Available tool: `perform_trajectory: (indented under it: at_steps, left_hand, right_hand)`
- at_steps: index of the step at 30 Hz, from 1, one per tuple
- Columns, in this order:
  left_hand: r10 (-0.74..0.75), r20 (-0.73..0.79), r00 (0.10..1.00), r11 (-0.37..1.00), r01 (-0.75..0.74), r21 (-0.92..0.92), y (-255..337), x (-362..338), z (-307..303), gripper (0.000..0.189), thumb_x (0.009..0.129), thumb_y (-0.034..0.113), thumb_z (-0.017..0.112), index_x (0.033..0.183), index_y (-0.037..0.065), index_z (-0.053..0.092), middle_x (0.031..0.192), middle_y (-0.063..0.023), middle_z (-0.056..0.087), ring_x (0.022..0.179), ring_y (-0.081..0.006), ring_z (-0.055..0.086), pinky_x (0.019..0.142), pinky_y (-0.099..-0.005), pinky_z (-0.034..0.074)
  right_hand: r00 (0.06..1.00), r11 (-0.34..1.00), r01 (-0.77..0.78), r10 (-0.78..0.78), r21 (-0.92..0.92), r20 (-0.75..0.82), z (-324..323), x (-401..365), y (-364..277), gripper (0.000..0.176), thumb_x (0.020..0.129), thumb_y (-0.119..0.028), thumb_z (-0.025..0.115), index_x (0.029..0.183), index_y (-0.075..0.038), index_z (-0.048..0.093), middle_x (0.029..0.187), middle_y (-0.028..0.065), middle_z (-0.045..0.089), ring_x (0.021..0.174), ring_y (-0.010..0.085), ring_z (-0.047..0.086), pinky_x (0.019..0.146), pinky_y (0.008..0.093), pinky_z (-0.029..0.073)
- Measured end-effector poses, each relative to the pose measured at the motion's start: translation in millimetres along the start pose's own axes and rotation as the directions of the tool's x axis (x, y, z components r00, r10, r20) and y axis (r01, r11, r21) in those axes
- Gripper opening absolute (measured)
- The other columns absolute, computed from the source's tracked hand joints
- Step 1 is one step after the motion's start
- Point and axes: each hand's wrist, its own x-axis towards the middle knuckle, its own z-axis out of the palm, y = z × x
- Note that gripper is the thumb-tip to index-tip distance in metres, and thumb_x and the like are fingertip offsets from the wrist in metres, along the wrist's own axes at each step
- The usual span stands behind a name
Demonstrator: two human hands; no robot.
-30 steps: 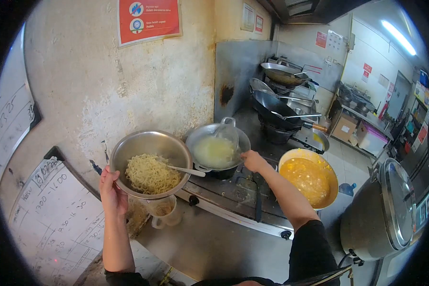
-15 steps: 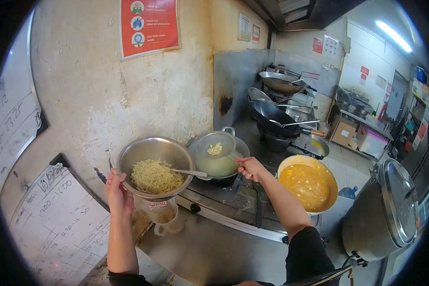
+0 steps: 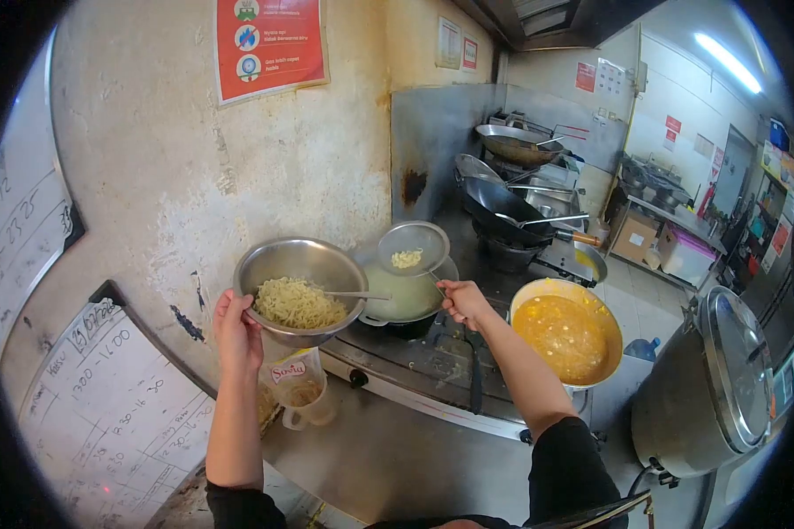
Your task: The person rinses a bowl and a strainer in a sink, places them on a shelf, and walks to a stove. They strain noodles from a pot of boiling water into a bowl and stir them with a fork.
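My left hand [image 3: 236, 328] grips the rim of a steel mixing bowl [image 3: 278, 256], which hangs tilted in the air near the wall. Inside lie cooked noodles [image 3: 296, 304] and a utensil with a pale handle [image 3: 362, 294] sticking out to the right. My right hand [image 3: 460, 300] is closed round the handle of a mesh strainer [image 3: 415, 236]. A small clump of noodles [image 3: 407, 258] rests in its mesh. Below the strainer stands a pot [image 3: 404, 304] of cloudy, pale liquid on the stove.
A pan of orange sauce with bits in it [image 3: 563, 339] stands right of my right forearm. Dark woks [image 3: 503, 207] sit farther back. A plastic jug [image 3: 310, 407] is below the bowl. At right is a big lidded steel pot [image 3: 688, 397]; whiteboards [image 3: 106, 414] lean at left.
The bowl has moved right and slightly down, closer to the pot. The strainer has risen and shifted right, with noodles still in it. The camera view has shifted slightly.
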Motion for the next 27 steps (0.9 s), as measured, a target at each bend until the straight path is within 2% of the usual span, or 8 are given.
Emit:
perform_trajectory:
  at_steps: [10,12,16,18,19,20,22,27]
  left_hand:
    - [-0.045,0.06,0.997,0.999,0.045,0.009,-38,23,16,0.016,0.077,0.003,0.053,0.067,0.013,0.045,0.052,0.0039,0.047,0.04,-0.0034,0.044,0.037,-0.0153,0.039]
    - [-0.062,0.034,0.997,0.998,0.061,0.022,-48,27,18,0.017,0.076,0.003,0.053,0.066,0.013,0.044,0.052,0.0039,0.048,0.041,-0.0035,0.045,0.037,-0.0152,0.039]
    - [-0.103,0.08,0.991,0.992,0.098,0.074,-63,30,27,0.018,0.075,0.004,0.055,0.064,0.013,0.044,0.055,0.0033,0.049,0.043,-0.0039,0.047,0.039,-0.0154,0.041]
    - [-0.136,0.053,0.989,0.989,0.133,0.064,-75,33,32,0.018,0.075,0.003,0.055,0.064,0.013,0.044,0.055,0.0024,0.049,0.044,-0.0044,0.047,0.039,-0.0163,0.043]
    - [-0.151,0.078,0.985,0.988,0.151,0.01,-81,35,31,0.017,0.075,0.003,0.054,0.065,0.012,0.045,0.055,0.0016,0.049,0.045,-0.0051,0.049,0.04,-0.0173,0.044]
    - [-0.151,0.075,0.986,0.988,0.151,0.008,-85,34,33,0.017,0.075,0.003,0.054,0.065,0.012,0.045,0.055,0.0016,0.049,0.045,-0.0051,0.049,0.04,-0.0173,0.044]
    - [-0.154,0.03,0.988,0.987,0.155,-0.034,-89,32,38,0.016,0.074,0.002,0.055,0.067,0.012,0.044,0.055,0.0013,0.049,0.046,-0.0055,0.049,0.04,-0.0181,0.045]
    - [-0.168,0.058,0.984,0.984,0.171,-0.057,-91,27,39,0.016,0.074,0.001,0.055,0.069,0.012,0.044,0.056,0.0015,0.05,0.045,-0.0055,0.049,0.042,-0.0181,0.046]
  right_hand:
    - [0.998,0.999,-0.031,0.03,0.02,0.054,-6,1,-3,0.033,0.084,-0.005,0.035,0.115,-0.008,0.047,0.057,0.0003,0.042,0.039,0.0058,0.031,0.032,0.0199,0.021]
    - [0.982,0.973,0.177,-0.185,-0.149,-0.045,-5,-11,-24,0.033,0.084,-0.005,0.035,0.113,-0.007,0.05,0.057,0.0005,0.043,0.039,0.006,0.033,0.032,0.0203,0.022]
    - [0.963,0.931,0.261,-0.271,-0.254,-0.005,1,-48,-79,0.037,0.082,-0.002,0.037,0.116,-0.007,0.05,0.056,0.0013,0.044,0.041,0.0069,0.037,0.034,0.0216,0.028]
    - [0.595,0.323,0.673,-0.771,-0.666,0.227,-1,-42,-80,0.04,0.078,0.0,0.04,0.115,-0.011,0.051,0.065,0.0147,0.058,0.053,0.0245,0.058,0.044,0.0346,0.042]
    - [0.568,0.175,0.616,-0.774,-0.768,0.279,8,-63,-86,0.043,0.074,-0.002,0.047,0.115,-0.016,0.05,0.077,0.0188,0.06,0.067,0.03,0.061,0.055,0.0394,0.047]
    - [0.569,0.174,0.616,-0.773,-0.768,0.282,13,-79,-88,0.043,0.074,-0.002,0.047,0.115,-0.016,0.05,0.077,0.0188,0.06,0.067,0.03,0.061,0.055,0.0394,0.047]
    - [0.607,-0.258,0.394,-0.648,-0.882,0.461,18,-98,-89,0.048,0.069,-0.003,0.051,0.115,-0.016,0.05,0.076,0.0164,0.06,0.063,0.0278,0.061,0.053,0.0379,0.048]
    - [0.528,-0.391,0.348,-0.669,-0.852,0.523,15,-107,-79,0.054,0.066,-0.006,0.053,0.119,-0.018,0.049,0.074,0.0098,0.057,0.057,0.0236,0.059,0.05,0.0327,0.048]
